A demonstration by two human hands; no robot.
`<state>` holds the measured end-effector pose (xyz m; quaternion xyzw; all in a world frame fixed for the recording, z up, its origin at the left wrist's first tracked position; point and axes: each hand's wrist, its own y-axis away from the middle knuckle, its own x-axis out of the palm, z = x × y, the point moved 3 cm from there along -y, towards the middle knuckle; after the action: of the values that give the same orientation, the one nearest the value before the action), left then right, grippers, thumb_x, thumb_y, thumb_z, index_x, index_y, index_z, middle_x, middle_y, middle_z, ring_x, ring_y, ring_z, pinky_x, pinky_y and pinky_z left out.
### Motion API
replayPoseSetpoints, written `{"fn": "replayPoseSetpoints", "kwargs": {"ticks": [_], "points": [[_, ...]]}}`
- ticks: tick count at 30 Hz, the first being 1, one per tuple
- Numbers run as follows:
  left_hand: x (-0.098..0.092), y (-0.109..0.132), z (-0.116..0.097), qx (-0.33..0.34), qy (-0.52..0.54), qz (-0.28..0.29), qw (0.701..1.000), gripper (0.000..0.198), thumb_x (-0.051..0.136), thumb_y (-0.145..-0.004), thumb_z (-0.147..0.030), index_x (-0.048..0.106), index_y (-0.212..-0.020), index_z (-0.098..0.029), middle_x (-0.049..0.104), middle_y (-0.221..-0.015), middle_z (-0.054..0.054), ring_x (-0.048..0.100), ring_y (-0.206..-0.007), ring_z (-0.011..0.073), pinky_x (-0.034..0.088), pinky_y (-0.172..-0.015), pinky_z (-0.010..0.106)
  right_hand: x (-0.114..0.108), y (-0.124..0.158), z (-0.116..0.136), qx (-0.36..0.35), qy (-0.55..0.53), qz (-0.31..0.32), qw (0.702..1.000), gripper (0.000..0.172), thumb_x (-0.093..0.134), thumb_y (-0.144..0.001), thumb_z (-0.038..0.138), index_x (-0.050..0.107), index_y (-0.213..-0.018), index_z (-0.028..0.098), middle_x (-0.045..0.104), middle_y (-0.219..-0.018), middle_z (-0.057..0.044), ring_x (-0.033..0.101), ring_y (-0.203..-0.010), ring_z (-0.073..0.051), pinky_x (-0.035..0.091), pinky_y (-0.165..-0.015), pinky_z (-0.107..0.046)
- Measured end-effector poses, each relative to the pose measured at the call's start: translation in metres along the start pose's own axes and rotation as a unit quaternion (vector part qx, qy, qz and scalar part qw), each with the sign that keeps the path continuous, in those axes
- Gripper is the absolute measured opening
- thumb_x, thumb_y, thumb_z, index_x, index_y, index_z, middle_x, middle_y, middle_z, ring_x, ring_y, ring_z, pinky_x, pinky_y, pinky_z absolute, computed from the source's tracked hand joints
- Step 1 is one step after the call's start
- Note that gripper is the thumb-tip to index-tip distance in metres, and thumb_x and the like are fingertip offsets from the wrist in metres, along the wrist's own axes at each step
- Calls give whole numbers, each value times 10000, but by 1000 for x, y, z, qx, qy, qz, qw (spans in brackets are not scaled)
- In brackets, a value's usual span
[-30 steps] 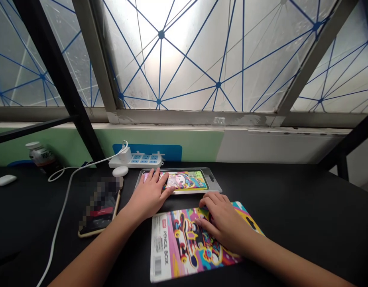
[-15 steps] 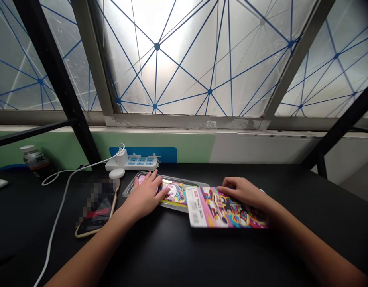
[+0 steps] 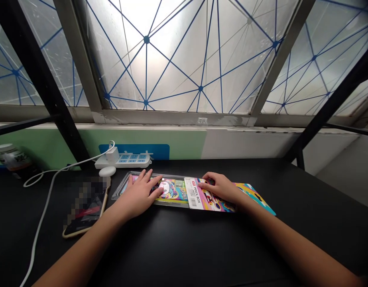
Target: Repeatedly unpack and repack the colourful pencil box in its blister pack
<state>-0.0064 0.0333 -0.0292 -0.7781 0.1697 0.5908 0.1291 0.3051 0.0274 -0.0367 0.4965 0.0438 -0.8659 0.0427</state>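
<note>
Working with 2 hands across the black tabletop (image 3: 172, 247), we do best to steady the clear plastic tray (image 3: 118, 192) with gentle, flat pressure, since a hard push would likely skid it or buckle its thin rim. The printed card (image 3: 209, 203) lies over the tray's right end, so we should guide it level and mind its corners; tilted, it could snag on the rim.

Our left hand (image 3: 142, 195) comes in from the near left, palm down, fingers spread toward the far side, laid over the left part of the pencil box (image 3: 173, 189) inside the tray without gripping it. Our right hand (image 3: 221, 189) reaches in from the near right, its thumb on the card's face and its fingers bent at the far edge; we cannot tell whether they pinch it or merely rest there.
</note>
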Motion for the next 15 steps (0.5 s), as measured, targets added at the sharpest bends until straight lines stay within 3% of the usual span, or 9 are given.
{"fn": "replayPoseSetpoints", "kwargs": {"ticks": [6,15], "points": [[2,-1,2,5,3,4,1000,615,310,-967,-642,402,-1505,-358,218,-1637,106,87,-1518,360,78,-1142,669,-11,-1,-17,19,-15,9,1000,452,630,-779,669,692,-906,239,723,-890,-26,640,-785,-219,458,-663,-301],[1,1,4,14,22,3,1000,643,342,-958,-645,407,-1509,-320,219,-1635,124,91,-1518,359,77,-1148,659,-26,3,-22,13,-16,32,999,477,637,-758,683,703,-917,237,712,-919,-33,646,-814,-230,483,-676,-305]]}}
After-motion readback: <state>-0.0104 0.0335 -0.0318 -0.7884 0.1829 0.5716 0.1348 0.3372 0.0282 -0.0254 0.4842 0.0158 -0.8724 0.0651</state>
